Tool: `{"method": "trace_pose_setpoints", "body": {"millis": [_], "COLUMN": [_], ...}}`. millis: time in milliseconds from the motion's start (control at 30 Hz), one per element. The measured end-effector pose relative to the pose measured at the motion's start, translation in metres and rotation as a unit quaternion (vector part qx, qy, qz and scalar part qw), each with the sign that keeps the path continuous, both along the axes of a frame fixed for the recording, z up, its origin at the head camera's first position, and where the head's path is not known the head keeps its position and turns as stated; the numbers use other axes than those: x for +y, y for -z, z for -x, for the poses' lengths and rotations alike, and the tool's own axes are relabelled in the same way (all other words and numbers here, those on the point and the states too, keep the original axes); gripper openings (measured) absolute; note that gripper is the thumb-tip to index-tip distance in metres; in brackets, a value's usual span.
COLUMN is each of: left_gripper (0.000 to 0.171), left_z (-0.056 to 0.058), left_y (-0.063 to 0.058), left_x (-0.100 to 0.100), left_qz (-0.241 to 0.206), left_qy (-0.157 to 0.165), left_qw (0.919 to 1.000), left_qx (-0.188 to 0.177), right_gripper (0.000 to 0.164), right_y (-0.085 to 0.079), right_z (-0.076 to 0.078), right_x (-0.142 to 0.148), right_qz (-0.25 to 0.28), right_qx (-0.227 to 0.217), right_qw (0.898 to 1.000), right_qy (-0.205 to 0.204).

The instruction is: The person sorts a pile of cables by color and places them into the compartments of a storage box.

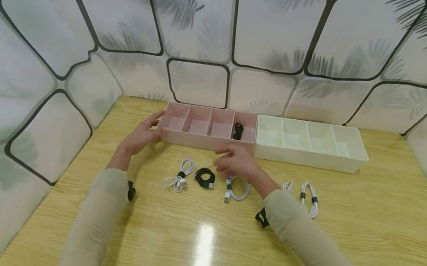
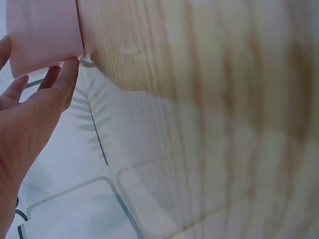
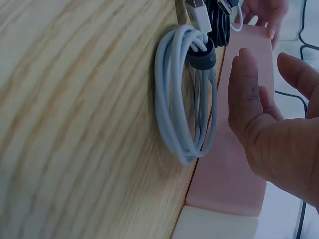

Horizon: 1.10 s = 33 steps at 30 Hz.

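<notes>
My left hand [image 1: 139,138] rests against the left end of a pink divided box [image 1: 207,142], fingers touching its end wall in the left wrist view. A small bundled black cable [image 1: 238,131] lies in the box's rightmost compartment. My right hand [image 1: 237,161] hovers in front of the box with loosely bent fingers and nothing held. Just below it lies a coiled white cable [image 3: 172,99] with a dark tie. Left of that, a coiled black cable [image 1: 204,178] and another white cable [image 1: 182,175] lie on the table.
A white divided box [image 1: 308,158] stands right beside the pink one. Farther right lie a tied white cable [image 1: 313,206] and a white cable [image 1: 287,186] partly hidden by my right arm. A patterned curtain [image 1: 277,30] hangs behind the wooden table [image 1: 160,246].
</notes>
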<state>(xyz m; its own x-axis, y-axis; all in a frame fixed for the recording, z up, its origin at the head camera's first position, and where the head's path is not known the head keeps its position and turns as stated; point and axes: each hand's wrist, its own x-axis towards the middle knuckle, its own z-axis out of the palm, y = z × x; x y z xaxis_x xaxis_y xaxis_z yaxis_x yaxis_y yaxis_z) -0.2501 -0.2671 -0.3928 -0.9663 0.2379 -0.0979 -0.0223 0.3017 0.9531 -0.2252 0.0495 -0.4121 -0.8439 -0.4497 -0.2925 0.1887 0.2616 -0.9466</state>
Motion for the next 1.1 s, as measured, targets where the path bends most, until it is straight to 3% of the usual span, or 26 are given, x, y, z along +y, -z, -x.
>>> {"method": "trace_pose_setpoints", "body": {"millis": [367, 733, 867, 1000, 1100], "left_gripper": [0.071, 0.070, 0.070, 0.069, 0.069], "left_z": [0.011, 0.011, 0.012, 0.013, 0.013], "left_y": [0.023, 0.027, 0.028, 0.029, 0.029], "left_x": [-0.010, -0.012, -0.011, -0.013, -0.013], "left_qz": [-0.001, 0.012, 0.009, 0.003, 0.003], "left_qy": [0.002, 0.007, 0.007, 0.005, 0.008], "left_qw": [0.9999, 0.9997, 0.9996, 0.9997, 0.9997], "left_qx": [0.017, 0.021, 0.024, 0.022, 0.022], "right_gripper": [0.045, 0.042, 0.037, 0.029, 0.022], "right_y": [0.005, 0.009, 0.010, 0.013, 0.012], "right_z": [-0.004, -0.006, -0.005, -0.004, -0.005], "right_x": [-0.013, -0.023, -0.024, -0.026, -0.027], "right_qz": [-0.041, -0.079, -0.123, -0.170, -0.204], "right_qx": [0.038, 0.099, 0.153, 0.222, 0.247], "right_qw": [0.998, 0.991, 0.979, 0.957, 0.943], "right_qy": [-0.020, -0.043, -0.058, -0.080, -0.088]}}
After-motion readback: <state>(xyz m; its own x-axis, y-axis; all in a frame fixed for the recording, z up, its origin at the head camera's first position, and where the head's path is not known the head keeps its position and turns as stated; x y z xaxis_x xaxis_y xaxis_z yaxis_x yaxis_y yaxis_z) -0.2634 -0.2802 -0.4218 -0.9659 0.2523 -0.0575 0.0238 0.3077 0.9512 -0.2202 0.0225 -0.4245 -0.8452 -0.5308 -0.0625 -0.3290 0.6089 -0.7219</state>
